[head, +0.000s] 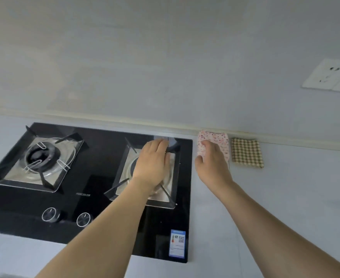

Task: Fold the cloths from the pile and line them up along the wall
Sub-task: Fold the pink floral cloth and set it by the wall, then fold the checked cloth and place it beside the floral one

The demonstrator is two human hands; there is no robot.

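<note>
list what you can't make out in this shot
- Pile of cloths: none in the head view, out of frame.
- Floral cloth: the right hand covers its near part, and whether the fingers grip or press it is hidden.
- Left hand: its fingertips blur over a pale blue thing on the stove; contact unclear.
- Sticker text: too small.
- Socket: cut by the right edge.

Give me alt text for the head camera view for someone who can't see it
The right hand sets a folded pink floral cloth on a white counter by the wall, left of a folded brown checked cloth. The left hand hovers open over the right burner of a black gas hob.
</note>
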